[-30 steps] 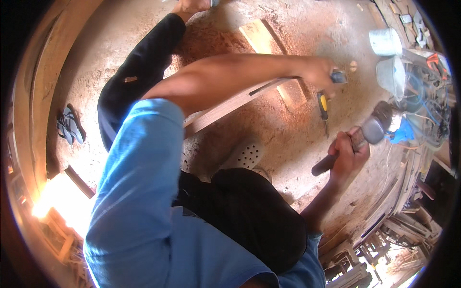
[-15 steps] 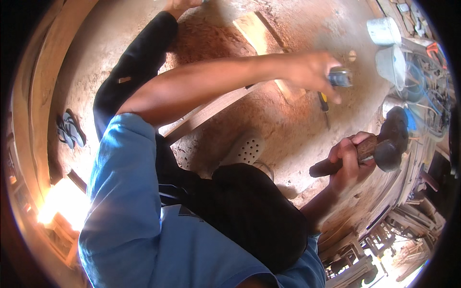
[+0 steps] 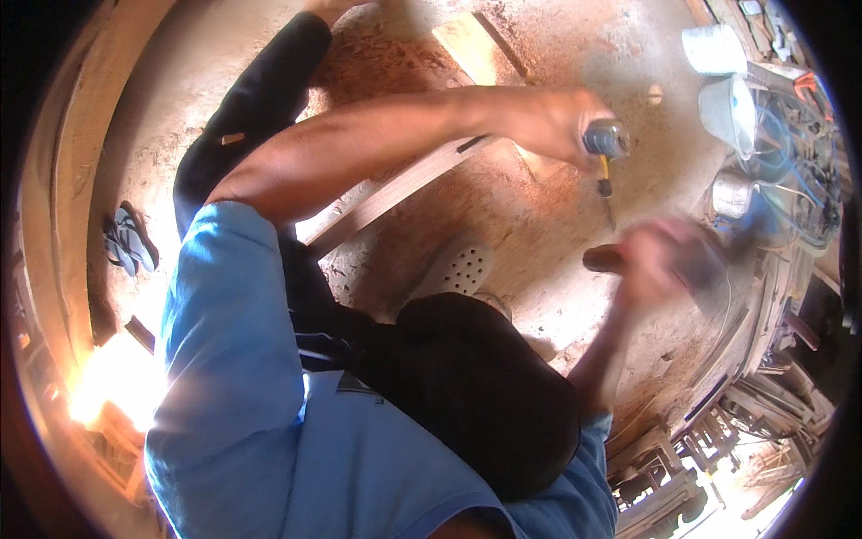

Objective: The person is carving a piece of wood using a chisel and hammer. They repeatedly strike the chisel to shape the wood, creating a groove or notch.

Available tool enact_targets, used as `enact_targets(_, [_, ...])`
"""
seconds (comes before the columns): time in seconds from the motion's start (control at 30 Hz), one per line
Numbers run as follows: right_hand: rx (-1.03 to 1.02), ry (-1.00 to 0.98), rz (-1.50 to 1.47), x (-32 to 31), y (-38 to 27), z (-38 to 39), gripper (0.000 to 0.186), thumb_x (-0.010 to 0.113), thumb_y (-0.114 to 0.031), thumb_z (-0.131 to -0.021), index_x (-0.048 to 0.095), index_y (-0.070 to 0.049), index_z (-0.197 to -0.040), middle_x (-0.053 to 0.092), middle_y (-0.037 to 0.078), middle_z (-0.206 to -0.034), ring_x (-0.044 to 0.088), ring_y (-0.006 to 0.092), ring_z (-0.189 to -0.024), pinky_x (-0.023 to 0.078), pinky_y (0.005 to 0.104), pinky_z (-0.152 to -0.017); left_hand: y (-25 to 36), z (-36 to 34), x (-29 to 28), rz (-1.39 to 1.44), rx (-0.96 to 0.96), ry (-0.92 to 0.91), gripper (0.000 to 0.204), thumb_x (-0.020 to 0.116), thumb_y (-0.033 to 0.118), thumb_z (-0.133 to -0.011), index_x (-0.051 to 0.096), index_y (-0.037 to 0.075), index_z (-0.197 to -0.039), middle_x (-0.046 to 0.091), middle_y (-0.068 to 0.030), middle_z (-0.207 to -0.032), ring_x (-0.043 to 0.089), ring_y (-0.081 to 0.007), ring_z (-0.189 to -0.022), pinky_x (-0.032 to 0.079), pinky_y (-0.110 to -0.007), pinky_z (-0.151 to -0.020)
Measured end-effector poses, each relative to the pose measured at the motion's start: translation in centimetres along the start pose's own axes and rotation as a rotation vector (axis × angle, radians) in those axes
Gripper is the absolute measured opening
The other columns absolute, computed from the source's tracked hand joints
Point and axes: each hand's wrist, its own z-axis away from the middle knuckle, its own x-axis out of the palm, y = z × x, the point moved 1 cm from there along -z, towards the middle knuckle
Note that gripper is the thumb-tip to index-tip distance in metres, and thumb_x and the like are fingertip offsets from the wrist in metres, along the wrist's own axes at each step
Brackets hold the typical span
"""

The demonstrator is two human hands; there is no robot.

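Observation:
My left hand (image 3: 558, 121) reaches across from the left, its fingers closed round a dark cylindrical handle (image 3: 604, 137) with a shiny end; whatever lies below it is hidden. Beneath that hand shows a slim yellow-and-black tool (image 3: 605, 184) with a thin shank, maybe a screwdriver. At the right, my right hand (image 3: 654, 256) grips a hammer (image 3: 603, 260) by its wooden handle; motion smears the hand and the dark head. A long wooden piece (image 3: 404, 193) with a dark slot slants under my left forearm. Beyond it lies a pale board (image 3: 476, 49), partly covered by my arm.
Metal buckets (image 3: 729, 117) and tangled blue tubing (image 3: 781, 148) stand at the far right. Wood scraps (image 3: 763, 413) pile up at the lower right. A pair of sandals (image 3: 132, 238) sits at the left by a wooden beam (image 3: 85, 171). Shavings (image 3: 377, 76) cover the floor ahead.
My left hand has shifted slightly left with the cylindrical handle, its fingers now closer round it. The hammer has swung and turned; its head was sharp before and is blurred now.

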Motion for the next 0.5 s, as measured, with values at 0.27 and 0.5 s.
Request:
enact_targets(0.27, [0.541,-0.086,-0.417,-3.0,1.3,0.5,0.022,0.066,-0.001,-0.081,0.065,-0.001,-0.103,0.065,0.004,-0.086,0.059,0.0098,-0.07,0.049,0.029,-0.066,-2.2,0.3,-0.7,0.059,-0.043,-0.018,0.032,0.078,0.022,-0.088,0.064,0.006,-0.112,0.069,-0.0095,-0.101,0.069,-0.0192,-0.09,0.059,-0.038,-0.085])
enact_targets(0.5, [-0.037,0.099,-0.483,-3.6,-1.6,-4.1,0.007,0.063,-0.012,-0.087,0.064,-0.006,-0.09,0.059,0.01,-0.07,0.056,0.0249,-0.063,0.05,0.0376,-0.062,-2.1,0.4,-0.3,0.026,0.014,0.031,0.029,0.078,0.024,-0.088,0.064,0.006,-0.105,0.067,-0.0067,-0.092,0.068,-0.0184,-0.087,0.059,-0.039,-0.085])
